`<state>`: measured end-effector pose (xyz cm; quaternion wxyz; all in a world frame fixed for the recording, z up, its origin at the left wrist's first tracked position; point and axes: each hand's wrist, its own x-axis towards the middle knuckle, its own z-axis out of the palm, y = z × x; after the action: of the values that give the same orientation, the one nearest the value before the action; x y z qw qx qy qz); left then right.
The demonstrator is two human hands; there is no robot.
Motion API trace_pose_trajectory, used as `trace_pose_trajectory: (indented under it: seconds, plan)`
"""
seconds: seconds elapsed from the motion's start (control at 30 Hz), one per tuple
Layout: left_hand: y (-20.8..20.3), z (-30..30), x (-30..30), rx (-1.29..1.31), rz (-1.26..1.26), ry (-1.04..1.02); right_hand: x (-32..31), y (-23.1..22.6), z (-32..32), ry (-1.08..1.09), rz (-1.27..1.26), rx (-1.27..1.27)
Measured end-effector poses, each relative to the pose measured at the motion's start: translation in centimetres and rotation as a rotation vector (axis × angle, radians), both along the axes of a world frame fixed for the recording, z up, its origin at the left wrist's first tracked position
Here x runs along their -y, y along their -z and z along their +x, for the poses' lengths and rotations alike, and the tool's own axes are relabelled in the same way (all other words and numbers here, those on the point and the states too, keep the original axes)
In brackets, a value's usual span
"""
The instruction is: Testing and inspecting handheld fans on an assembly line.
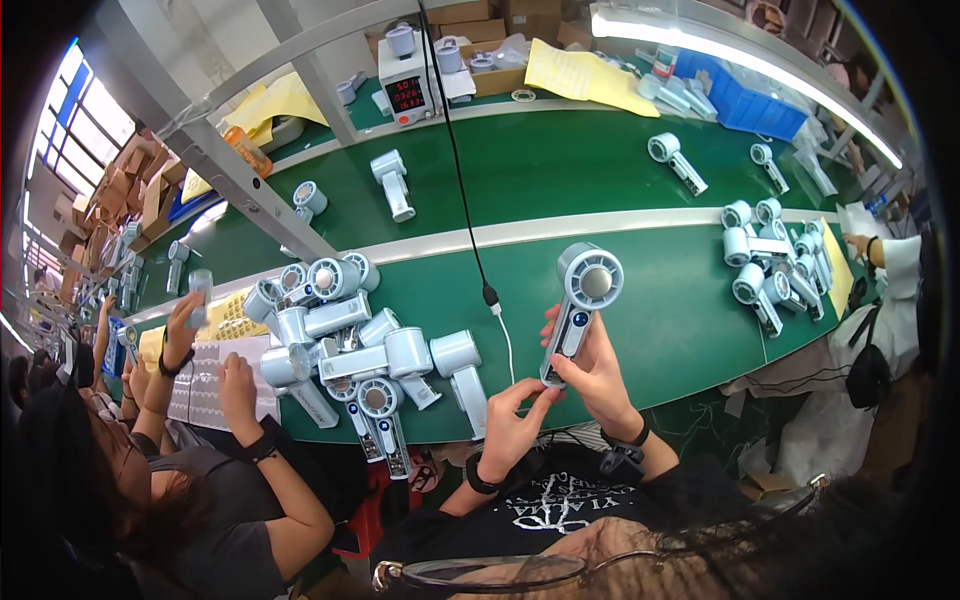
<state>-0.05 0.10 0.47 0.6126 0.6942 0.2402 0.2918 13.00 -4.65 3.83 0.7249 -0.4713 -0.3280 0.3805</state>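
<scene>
My right hand [602, 380] is wrapped round the handle of a pale blue handheld fan [590, 276]. The fan stands upright, its round grille at the top and a small lit display on the handle. At the handle's lower end my left hand [508, 436] is closed in a pinch on the end of a white cable [508, 340]. Whether the plug sits inside the fan cannot be made out, since the fingers hide it. A black connector [490, 296] joins this cable to a black cord [455, 140] hanging from above.
Left of my hands lies a heap of similar fans [405, 352]; another fan pile [775, 255] is at the right. A metal rail [540, 232] crosses the green bench [660, 350]. A power meter [405, 85] stands behind. One co-worker's hand [238, 390] works at the left.
</scene>
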Motion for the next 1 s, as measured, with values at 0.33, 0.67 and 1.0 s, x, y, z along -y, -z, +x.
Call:
trace_pose_trajectory:
  seconds: [0.33,0.67,1.0]
  plan:
    - [-1.5,1.3,0.3,0.017,0.446,-0.258,-1.2,0.4,0.2,0.101,0.169,-0.336]
    - [-2.0,0.0,-0.9,0.203,0.359,-0.048,-11.5,4.8,27.5,0.786,-0.162,1.235]
    - [-3.0,-1.5,-2.2,0.41,0.238,0.205,-26.8,5.6,20.4,0.688,-0.282,1.61]
